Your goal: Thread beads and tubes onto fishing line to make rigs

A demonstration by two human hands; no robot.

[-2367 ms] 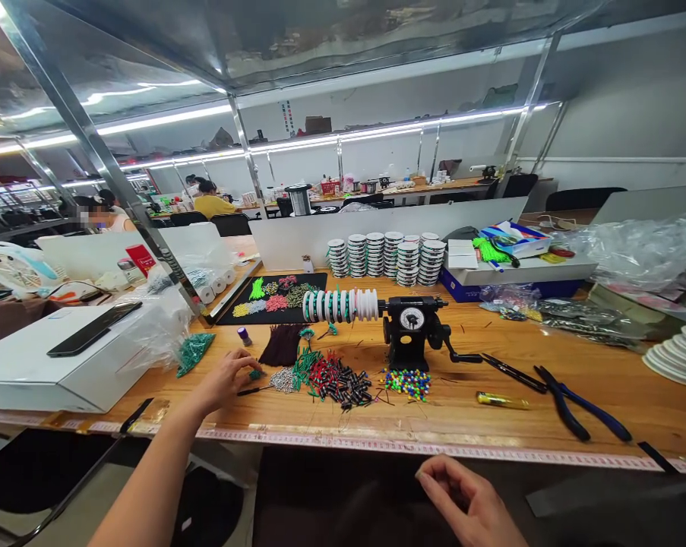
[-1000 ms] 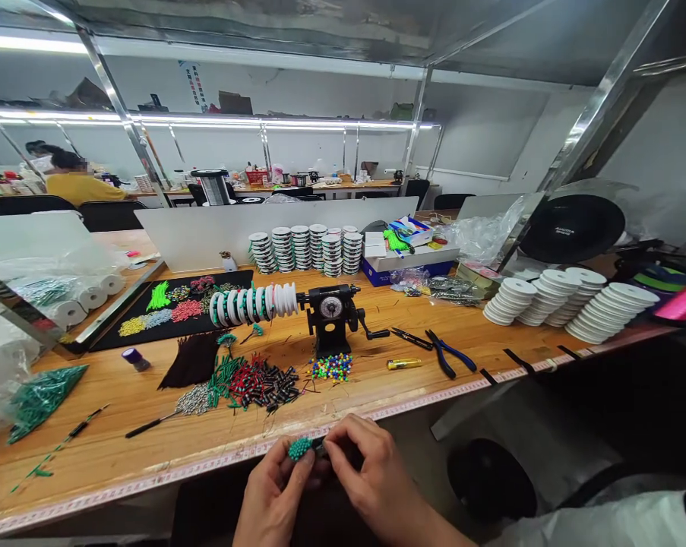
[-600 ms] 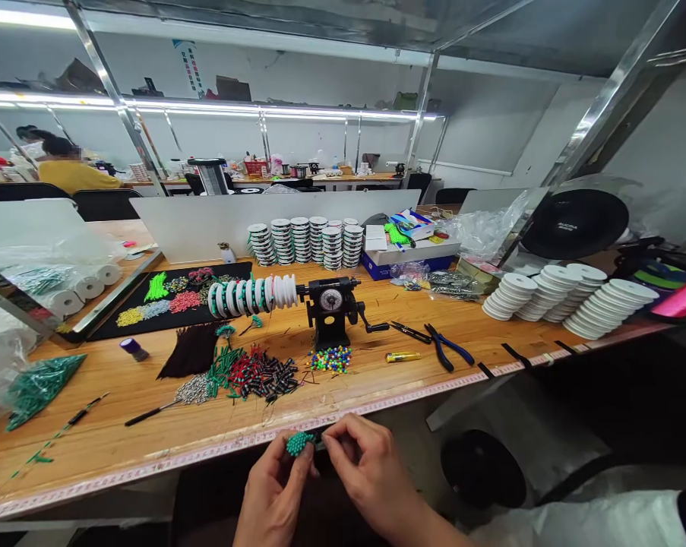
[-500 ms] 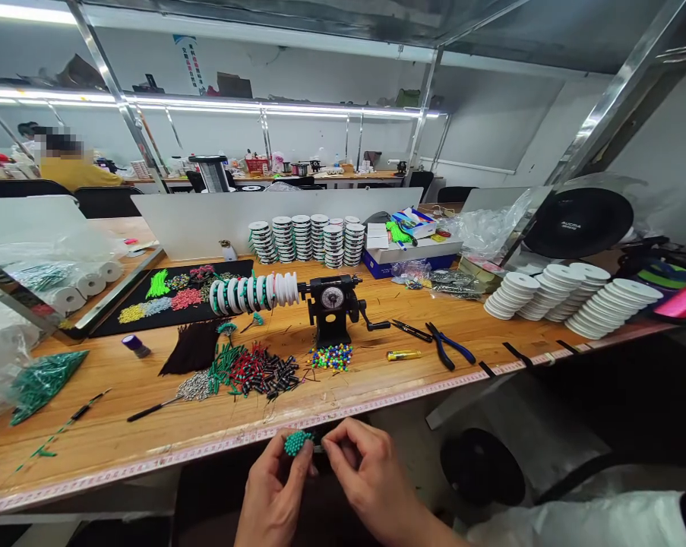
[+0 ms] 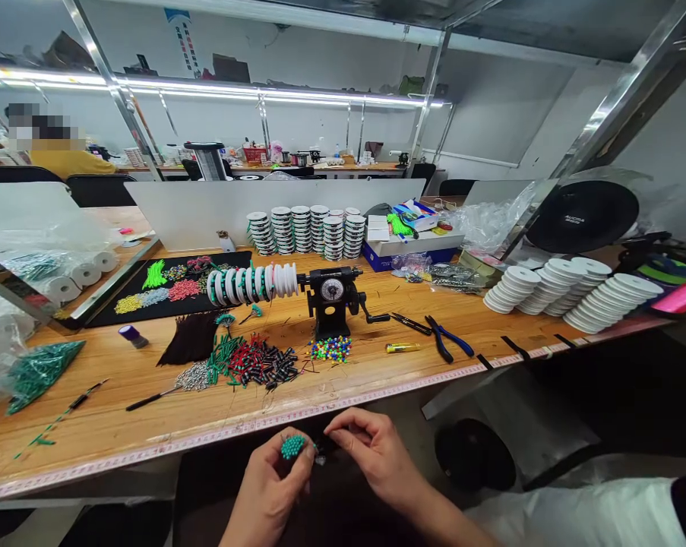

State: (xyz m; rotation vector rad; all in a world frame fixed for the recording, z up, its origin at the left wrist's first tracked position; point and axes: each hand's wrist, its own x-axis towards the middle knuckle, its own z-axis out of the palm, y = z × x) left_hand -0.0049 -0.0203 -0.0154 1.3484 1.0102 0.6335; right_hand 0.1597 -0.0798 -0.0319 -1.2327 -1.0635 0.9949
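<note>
My left hand (image 5: 273,482) holds a round cluster of green beads (image 5: 292,447) between thumb and fingers, just in front of the table's edge. To its right, my right hand (image 5: 368,448) is closed in a pinch, its fingertips a short way from the cluster; whatever is between them is too small to make out. Beyond the hands lie piles of green, red and black pieces (image 5: 257,361) and multicoloured beads (image 5: 331,349). A black hand-cranked winder (image 5: 331,300) carries a row of white spools (image 5: 254,286).
Pliers (image 5: 448,340), a yellow tool (image 5: 403,348) and white spool stacks (image 5: 510,289) are on the right of the table (image 5: 165,418). A black-handled tool (image 5: 149,401) and a bag of green pieces (image 5: 43,372) lie left. A person in yellow (image 5: 69,161) sits far back.
My right hand has moved slightly up and away from the green cluster, widening the gap between the hands. The view has shifted a little.
</note>
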